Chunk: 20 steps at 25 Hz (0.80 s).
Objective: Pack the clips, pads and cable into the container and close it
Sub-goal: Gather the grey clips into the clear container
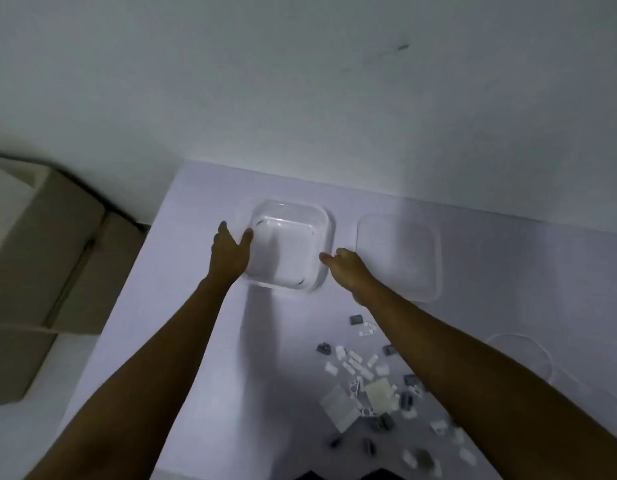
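A clear square container (289,216) stands open on the white table, with nothing visible inside. My left hand (231,252) grips its left wall, thumb on the rim. At its right wall is my right hand (347,268), fingertips touching the rim. The clear lid (399,258) lies flat just right of the container. Several grey and white clips (355,362) lie scattered near the front right. Two pale square pads (381,393) rest among them. A thin white cable (521,358) is coiled at the far right.
The white table (203,341) ends at a left edge (127,299) and meets a plain wall behind. Cardboard boxes (47,258) stand on the floor to the left.
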Available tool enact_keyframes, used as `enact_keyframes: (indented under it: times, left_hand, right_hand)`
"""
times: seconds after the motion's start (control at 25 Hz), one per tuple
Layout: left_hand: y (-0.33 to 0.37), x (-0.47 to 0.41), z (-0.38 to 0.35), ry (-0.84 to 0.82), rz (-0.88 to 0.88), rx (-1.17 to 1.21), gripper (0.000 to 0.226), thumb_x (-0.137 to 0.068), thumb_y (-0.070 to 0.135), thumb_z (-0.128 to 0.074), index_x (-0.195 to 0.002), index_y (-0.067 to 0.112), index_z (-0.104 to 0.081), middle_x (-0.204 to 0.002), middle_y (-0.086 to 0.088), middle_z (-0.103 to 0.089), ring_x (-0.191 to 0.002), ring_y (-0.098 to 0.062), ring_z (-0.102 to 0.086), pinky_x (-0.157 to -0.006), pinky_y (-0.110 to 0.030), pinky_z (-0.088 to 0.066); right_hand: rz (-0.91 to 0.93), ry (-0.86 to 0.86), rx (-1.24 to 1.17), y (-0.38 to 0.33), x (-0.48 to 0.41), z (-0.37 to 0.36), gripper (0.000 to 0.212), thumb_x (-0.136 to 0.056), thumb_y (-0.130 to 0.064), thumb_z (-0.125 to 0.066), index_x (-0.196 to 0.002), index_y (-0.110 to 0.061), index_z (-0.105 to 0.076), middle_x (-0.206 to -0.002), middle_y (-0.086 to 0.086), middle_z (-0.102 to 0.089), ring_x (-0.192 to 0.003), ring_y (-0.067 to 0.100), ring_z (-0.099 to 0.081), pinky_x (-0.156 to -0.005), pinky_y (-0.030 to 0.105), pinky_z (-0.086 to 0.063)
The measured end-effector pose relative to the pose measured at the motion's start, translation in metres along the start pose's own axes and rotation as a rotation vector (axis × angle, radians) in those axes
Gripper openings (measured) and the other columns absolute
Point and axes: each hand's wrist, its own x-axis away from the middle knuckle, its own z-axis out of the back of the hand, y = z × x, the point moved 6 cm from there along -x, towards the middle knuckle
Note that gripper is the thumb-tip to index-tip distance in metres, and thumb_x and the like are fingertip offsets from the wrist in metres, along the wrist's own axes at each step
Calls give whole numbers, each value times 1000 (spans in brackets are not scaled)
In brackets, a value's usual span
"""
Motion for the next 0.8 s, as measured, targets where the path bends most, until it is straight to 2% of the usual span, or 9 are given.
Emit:
enact_keyframes:
  times: [0.12, 0.24, 0.32, 0.44, 0.56, 0.64, 0.8]
  left_hand:
    - [-13, -7, -3, 1, 26, -48, 62, -100, 37, -49, -150, 4, -30, -149, -19, -42, -137, -34, -41, -113, -42, -32]
    - [-17, 0, 0, 55, 79, 17, 51, -97, 23, -50, -143, 3, -39, -141, -20, -49, -129, -33, -49, -107, -40, -37]
    - [-19, 10, 4, 99, 118, 67, 52, -95, 24, -51, -141, 3, -40, -140, -20, -49, -127, -34, -50, -106, -42, -40]
    - [-37, 39, 10, 157, 148, 113, 53, -94, 25, -52, -141, 2, -40, -140, -20, -47, -126, -34, -50, -104, -42, -41]
    - [-59, 81, 16, 171, 169, 131, 55, -95, 25, -52, -143, 4, -36, -143, -20, -42, -127, -33, -48, -104, -42, -40]
    - [-77, 108, 19, 175, 192, 133, 60, -95, 28, -52, -147, 6, -31, -145, -18, -38, -129, -34, -46, -107, -47, -39]
    - [-113, 152, 22, 183, 241, 112, 66, -93, 34, -51, -149, 8, -29, -147, -16, -34, -130, -34, -45, -107, -55, -38]
  right_hand:
    - [-53, -42, -91, 6, -6, -11, 56, -96, -39, -58, -137, -2, -50, -130, 16, -59, -116, 30, -58, -104, 38, -46]
    - [-65, -97, -156, 12, -5, -24, 52, -89, -42, -65, -118, 1, -60, -129, 25, -60, -120, 37, -59, -104, 52, -48]
    - [-45, -125, -184, 13, 1, -32, 42, -91, -40, -65, -109, -2, -63, -127, 23, -62, -118, 34, -61, -101, 46, -51]
    - [-43, -146, -191, 27, 19, -42, 48, -94, -37, -63, -119, 4, -60, -126, 18, -63, -115, 29, -63, -98, 39, -54]
    - [-27, -199, -183, 47, 47, -56, 36, -96, -36, -61, -110, -4, -65, -120, 9, -68, -110, 22, -65, -94, 33, -55]
    - [-19, -219, -176, 60, 68, -68, 39, -96, -37, -60, -111, -1, -64, -120, 9, -69, -111, 24, -66, -88, 29, -56]
    - [8, -243, -136, 94, 100, -92, 48, -91, -42, -62, -108, 2, -62, -122, 19, -67, -113, 29, -65, -97, 41, -55]
